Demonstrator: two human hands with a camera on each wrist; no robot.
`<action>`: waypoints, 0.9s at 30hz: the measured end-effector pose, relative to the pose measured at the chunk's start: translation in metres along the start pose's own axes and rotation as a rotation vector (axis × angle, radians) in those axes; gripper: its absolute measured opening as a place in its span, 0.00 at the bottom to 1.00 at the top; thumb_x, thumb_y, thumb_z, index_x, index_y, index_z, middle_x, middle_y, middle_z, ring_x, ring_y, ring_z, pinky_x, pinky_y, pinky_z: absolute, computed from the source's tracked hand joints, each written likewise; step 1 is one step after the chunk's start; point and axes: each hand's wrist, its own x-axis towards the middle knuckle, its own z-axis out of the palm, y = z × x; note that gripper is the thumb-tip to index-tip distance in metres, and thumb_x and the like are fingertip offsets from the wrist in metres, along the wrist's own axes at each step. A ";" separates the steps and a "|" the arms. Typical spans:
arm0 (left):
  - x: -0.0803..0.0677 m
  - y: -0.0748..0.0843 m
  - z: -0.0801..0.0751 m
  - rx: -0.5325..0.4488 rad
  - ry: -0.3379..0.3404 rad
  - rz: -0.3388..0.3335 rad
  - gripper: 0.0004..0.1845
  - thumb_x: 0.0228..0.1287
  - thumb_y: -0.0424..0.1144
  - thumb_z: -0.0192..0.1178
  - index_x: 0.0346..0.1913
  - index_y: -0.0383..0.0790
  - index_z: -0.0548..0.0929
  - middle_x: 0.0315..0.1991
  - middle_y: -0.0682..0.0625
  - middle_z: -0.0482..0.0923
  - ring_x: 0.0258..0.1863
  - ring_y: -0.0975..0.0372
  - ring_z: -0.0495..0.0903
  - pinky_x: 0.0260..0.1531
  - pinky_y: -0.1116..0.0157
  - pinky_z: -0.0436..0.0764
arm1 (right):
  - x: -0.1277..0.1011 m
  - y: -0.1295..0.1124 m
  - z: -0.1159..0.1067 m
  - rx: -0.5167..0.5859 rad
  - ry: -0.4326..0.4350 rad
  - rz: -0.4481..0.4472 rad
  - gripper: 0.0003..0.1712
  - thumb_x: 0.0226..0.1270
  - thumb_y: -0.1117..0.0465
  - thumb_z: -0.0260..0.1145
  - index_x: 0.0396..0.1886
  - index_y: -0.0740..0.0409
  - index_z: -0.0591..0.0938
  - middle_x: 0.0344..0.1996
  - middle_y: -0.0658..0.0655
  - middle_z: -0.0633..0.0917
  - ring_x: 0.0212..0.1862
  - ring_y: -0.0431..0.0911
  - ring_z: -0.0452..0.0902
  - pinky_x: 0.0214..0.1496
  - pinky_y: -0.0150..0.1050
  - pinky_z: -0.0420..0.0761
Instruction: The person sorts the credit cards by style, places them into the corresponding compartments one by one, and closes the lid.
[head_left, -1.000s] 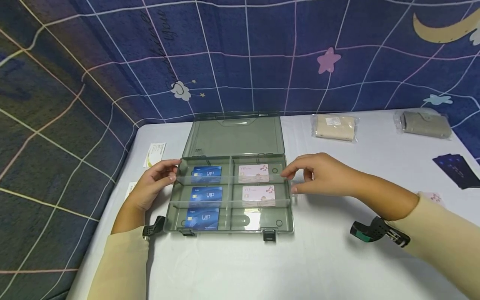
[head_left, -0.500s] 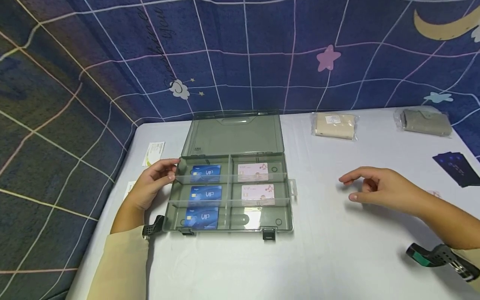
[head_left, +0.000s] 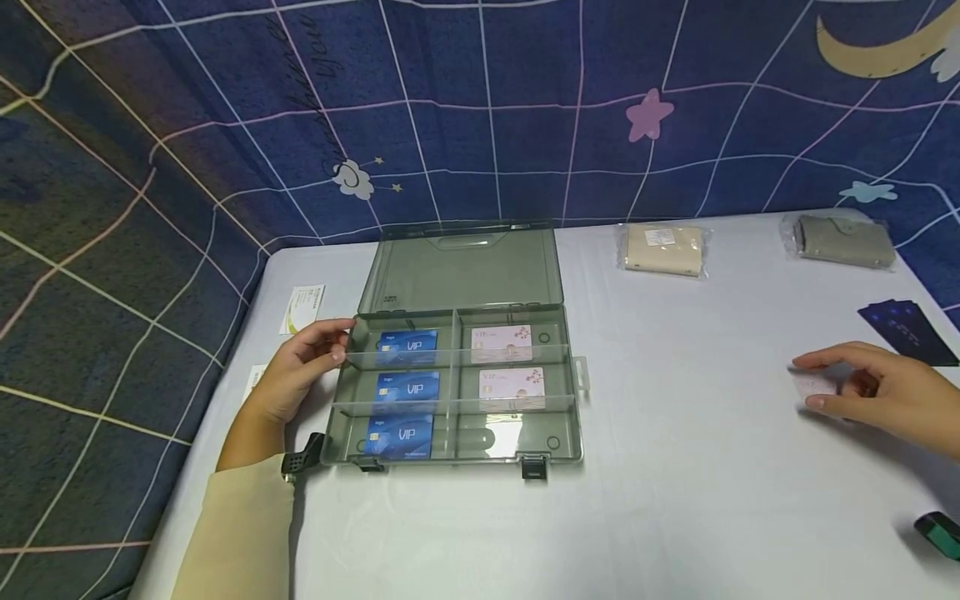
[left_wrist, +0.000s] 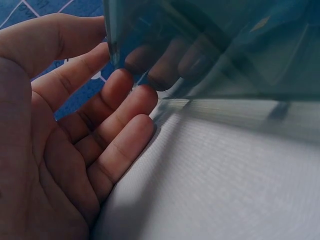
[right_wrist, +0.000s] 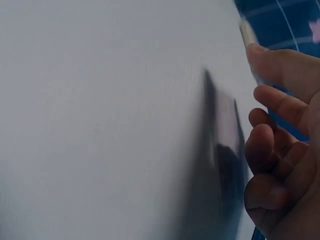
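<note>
A grey translucent compartment box [head_left: 536, 435] lies with its lid [head_left: 465, 275] folded back. Several blue VIP cards [head_left: 408, 385] sit in its left column; pink VIP cards [head_left: 513, 383] sit in the upper and middle right compartments. My left hand [head_left: 288, 379] touches the box's left side wall with thumb and fingertips, and in the left wrist view its relaxed fingers lie beside the wall. Far to the right, my right hand [head_left: 892, 396] is over a pink card [head_left: 813, 385] on the table, partly covered by it. Thumb and index finger stand apart, on either side of the card.
Dark blue cards [head_left: 909, 332] lie fanned beyond my right hand. At the back are a beige wallet [head_left: 663, 250] and a grey wallet [head_left: 846, 242], both in clear bags. White cards [head_left: 303, 309] lie left of the box. A patterned curtain [head_left: 517, 108] borders the table.
My right hand has left the right side of the box and travelled right to the pink card. My left hand stays at the left wall; the box and its cards have not moved.
</note>
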 end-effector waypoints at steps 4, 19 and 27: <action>0.000 0.000 0.000 -0.003 0.001 0.005 0.22 0.73 0.19 0.58 0.68 0.24 0.77 0.49 0.51 0.80 0.49 0.61 0.77 0.50 0.71 0.79 | -0.008 0.023 -0.003 -0.026 0.032 0.000 0.30 0.56 0.68 0.84 0.58 0.67 0.85 0.45 0.61 0.79 0.28 0.40 0.66 0.26 0.35 0.65; 0.000 0.000 0.000 0.010 0.000 0.013 0.22 0.73 0.20 0.58 0.68 0.22 0.76 0.49 0.51 0.80 0.49 0.61 0.77 0.50 0.70 0.78 | -0.012 0.044 -0.002 -0.112 0.107 -0.043 0.35 0.38 0.70 0.89 0.49 0.71 0.82 0.38 0.63 0.79 0.29 0.35 0.61 0.27 0.33 0.63; 0.001 0.001 0.001 0.022 0.004 0.015 0.22 0.72 0.19 0.59 0.68 0.22 0.76 0.48 0.51 0.80 0.48 0.61 0.77 0.50 0.71 0.78 | -0.007 0.046 -0.009 -0.113 0.043 0.002 0.34 0.40 0.66 0.90 0.45 0.73 0.80 0.36 0.61 0.78 0.30 0.33 0.61 0.27 0.33 0.66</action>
